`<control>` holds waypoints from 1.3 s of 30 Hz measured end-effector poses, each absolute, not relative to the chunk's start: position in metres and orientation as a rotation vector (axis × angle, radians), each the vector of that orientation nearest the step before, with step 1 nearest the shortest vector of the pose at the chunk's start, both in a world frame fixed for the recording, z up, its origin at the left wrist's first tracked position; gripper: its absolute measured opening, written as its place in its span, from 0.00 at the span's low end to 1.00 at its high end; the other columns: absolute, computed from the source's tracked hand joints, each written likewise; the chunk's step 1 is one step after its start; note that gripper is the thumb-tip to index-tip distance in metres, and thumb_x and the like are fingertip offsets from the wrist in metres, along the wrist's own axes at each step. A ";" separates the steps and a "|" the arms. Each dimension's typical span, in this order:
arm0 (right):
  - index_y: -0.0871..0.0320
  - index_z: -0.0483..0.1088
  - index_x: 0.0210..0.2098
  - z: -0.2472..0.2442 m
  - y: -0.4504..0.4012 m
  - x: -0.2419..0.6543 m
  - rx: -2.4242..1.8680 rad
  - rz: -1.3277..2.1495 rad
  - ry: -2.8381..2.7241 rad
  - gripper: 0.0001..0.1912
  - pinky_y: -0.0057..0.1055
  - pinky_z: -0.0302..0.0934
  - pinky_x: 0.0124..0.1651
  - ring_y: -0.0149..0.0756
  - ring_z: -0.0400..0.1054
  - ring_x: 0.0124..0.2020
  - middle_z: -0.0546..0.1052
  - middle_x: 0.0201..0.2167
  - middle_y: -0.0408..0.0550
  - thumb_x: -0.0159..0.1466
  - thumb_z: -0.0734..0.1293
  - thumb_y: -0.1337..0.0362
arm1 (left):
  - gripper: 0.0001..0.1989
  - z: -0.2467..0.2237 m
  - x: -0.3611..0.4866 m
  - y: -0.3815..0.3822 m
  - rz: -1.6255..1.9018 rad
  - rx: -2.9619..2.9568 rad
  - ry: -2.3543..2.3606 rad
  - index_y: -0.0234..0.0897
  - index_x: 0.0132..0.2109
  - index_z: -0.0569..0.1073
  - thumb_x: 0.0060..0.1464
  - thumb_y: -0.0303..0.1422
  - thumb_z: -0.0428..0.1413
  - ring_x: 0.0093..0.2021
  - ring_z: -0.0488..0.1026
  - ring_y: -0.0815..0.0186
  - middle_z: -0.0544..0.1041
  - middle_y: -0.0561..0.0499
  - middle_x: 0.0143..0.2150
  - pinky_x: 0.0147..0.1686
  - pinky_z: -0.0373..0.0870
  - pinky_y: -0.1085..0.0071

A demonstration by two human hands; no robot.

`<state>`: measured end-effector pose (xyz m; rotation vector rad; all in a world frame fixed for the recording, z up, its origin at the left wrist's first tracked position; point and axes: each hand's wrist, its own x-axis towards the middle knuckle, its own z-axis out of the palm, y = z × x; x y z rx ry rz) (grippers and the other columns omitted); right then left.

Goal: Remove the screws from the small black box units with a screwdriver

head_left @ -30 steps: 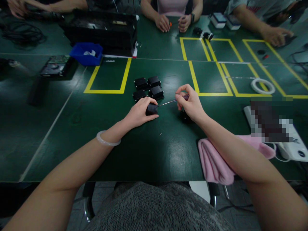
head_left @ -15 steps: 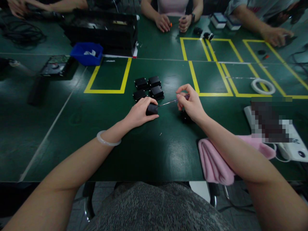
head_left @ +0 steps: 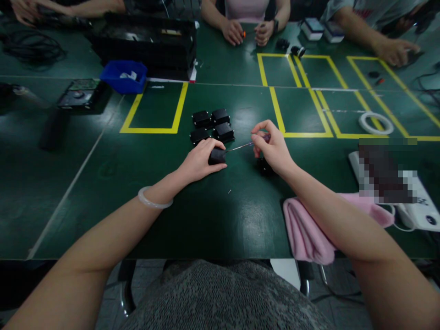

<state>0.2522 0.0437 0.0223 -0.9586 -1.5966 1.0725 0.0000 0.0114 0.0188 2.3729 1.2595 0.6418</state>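
My left hand (head_left: 202, 159) grips a small black box (head_left: 217, 156) on the green table, thumb and fingers on opposite sides. A thin screwdriver (head_left: 240, 146) is pinched in my right hand (head_left: 270, 144), its shaft slanting down to the left and its tip at the box's right side. Several similar black boxes (head_left: 224, 131) stand just beyond my left hand. Partly hidden under my right hand is another dark part (head_left: 264, 167). A tiny screw (head_left: 229, 191) lies nearer the front edge.
A pink cloth (head_left: 305, 229) lies by my right forearm, near a white power strip (head_left: 424, 201). White tape roll (head_left: 376, 123) at right; blue bin (head_left: 124, 77) and black rack (head_left: 147, 46) at back left. Other people's hands (head_left: 233, 32) work across the table (head_left: 206, 220).
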 end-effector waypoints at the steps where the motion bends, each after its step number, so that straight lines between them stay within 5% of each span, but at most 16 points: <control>1: 0.52 0.63 0.38 0.022 0.044 0.252 -0.961 1.080 -1.592 0.14 0.27 0.54 0.21 0.28 0.61 0.15 0.62 0.16 0.32 0.68 0.70 0.53 | 0.20 0.019 0.000 0.011 0.638 2.369 1.264 0.40 0.53 0.68 0.57 0.38 0.64 0.55 0.72 0.52 0.75 0.45 0.53 0.54 0.69 0.56; 26: 0.52 0.64 0.38 0.024 0.043 0.252 -0.956 1.105 -1.568 0.13 0.28 0.53 0.21 0.28 0.60 0.14 0.62 0.15 0.30 0.66 0.72 0.55 | 0.20 0.017 -0.001 0.012 0.662 2.390 1.246 0.40 0.53 0.68 0.57 0.37 0.64 0.54 0.72 0.53 0.75 0.46 0.53 0.55 0.69 0.57; 33: 0.52 0.64 0.36 0.022 0.044 0.252 -1.003 1.083 -1.595 0.18 0.28 0.51 0.20 0.28 0.59 0.14 0.56 0.13 0.30 0.69 0.68 0.46 | 0.20 0.020 0.000 0.010 0.629 2.378 1.260 0.40 0.53 0.68 0.58 0.37 0.64 0.55 0.72 0.53 0.75 0.46 0.54 0.55 0.69 0.57; 39: 0.51 0.63 0.39 0.025 0.042 0.252 -0.970 1.089 -1.587 0.13 0.28 0.54 0.21 0.29 0.60 0.15 0.61 0.15 0.31 0.67 0.70 0.53 | 0.20 0.020 0.000 0.011 0.622 2.369 1.271 0.41 0.53 0.68 0.58 0.38 0.64 0.55 0.72 0.52 0.75 0.45 0.54 0.55 0.69 0.55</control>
